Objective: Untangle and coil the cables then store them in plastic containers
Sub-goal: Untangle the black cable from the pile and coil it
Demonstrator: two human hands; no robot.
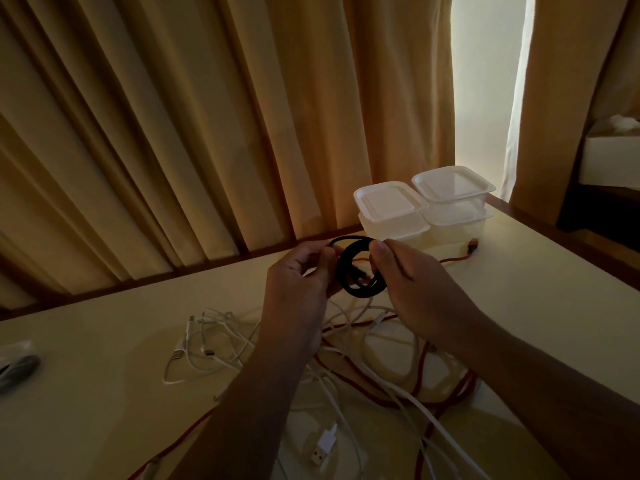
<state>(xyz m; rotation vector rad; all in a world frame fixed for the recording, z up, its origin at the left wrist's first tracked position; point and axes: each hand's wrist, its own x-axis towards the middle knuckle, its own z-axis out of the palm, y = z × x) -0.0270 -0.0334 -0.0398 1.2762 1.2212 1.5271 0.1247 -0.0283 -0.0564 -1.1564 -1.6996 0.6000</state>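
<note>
Pinching the coiled black cable (360,273) from opposite sides, left grip (298,284) and right grip (417,287) seemingly stopped its loops springing apart above the desk (104,393).

The black cable (362,291) is partly covered by the fingers of the left hand (298,275) and of the right hand (415,282), so its ends cannot be followed. The white cables (221,344) and the red cable (419,370) are hidden in part under both forearms and cut by the lower edge. At the left edge a grey object (17,365) is cut off and blurred; it cannot be identified. The inside of the plastic containers (391,206) cannot be seen.
</note>
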